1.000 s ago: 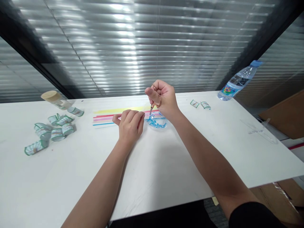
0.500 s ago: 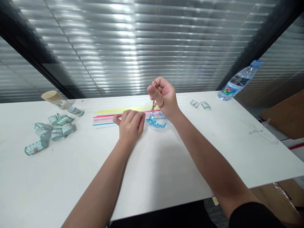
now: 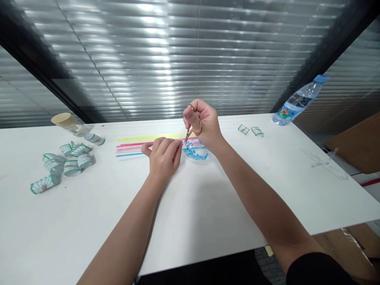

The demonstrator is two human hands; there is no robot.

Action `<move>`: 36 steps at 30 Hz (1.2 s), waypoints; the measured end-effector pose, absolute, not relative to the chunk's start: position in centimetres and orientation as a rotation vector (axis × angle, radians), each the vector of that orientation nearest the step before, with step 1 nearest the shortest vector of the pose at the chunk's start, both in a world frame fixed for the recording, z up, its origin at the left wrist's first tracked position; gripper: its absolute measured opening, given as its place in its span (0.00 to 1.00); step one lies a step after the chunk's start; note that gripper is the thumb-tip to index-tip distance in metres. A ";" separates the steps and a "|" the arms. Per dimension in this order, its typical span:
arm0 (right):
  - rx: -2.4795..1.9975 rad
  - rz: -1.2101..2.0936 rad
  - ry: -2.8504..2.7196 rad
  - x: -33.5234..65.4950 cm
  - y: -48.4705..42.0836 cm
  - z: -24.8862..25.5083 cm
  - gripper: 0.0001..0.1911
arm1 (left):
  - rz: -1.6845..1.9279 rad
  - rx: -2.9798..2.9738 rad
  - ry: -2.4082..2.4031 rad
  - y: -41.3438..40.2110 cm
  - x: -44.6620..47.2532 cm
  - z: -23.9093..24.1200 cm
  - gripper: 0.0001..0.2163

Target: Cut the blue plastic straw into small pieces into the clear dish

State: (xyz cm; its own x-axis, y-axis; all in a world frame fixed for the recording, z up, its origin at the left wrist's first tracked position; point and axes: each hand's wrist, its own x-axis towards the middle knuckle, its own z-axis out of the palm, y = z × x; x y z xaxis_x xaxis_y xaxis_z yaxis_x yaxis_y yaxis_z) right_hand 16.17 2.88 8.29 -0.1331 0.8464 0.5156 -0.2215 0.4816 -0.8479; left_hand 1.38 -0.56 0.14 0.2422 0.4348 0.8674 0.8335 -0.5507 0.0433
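Observation:
My right hand (image 3: 206, 122) is closed on small scissors (image 3: 190, 133) with rose-gold handles, its fingers through the loops and the blades pointing down. The blade tips are close to the fingertips of my left hand (image 3: 164, 156). That hand has thumb and fingers pinched together at the rim of a clear bowl (image 3: 196, 160); what they hold is too small to make out. Short cut blue pieces (image 3: 194, 153) lie in the bowl. Behind my left hand, long thin strips lie side by side: yellow strips (image 3: 133, 139), red, pink and a blue strip (image 3: 129, 154).
Several printed paper rolls (image 3: 72, 168) lie at the left, near a jar with a wooden lid (image 3: 69, 123). Two flat printed pieces (image 3: 244, 129) and a water bottle (image 3: 298, 102) are at the back right. Clear plastic wrapping (image 3: 325, 163) lies by the right edge.
My right hand has moved slightly left and down, bringing the scissors from over the bowl to my left fingertips. My left hand has stayed almost still.

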 end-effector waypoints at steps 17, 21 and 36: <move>-0.612 1.064 -1.395 16.1 2.8 8.3 0.25 | -1.246 -2.064 -1.166 -0.5 1.4 0.0 0.05; -0.601 1.071 -1.397 16.0 2.8 8.2 0.25 | -1.240 -2.078 -1.161 -0.6 1.4 0.1 0.04; -0.604 1.064 -1.393 15.9 2.7 8.3 0.26 | -1.235 -2.085 -1.188 -0.6 1.6 0.2 0.02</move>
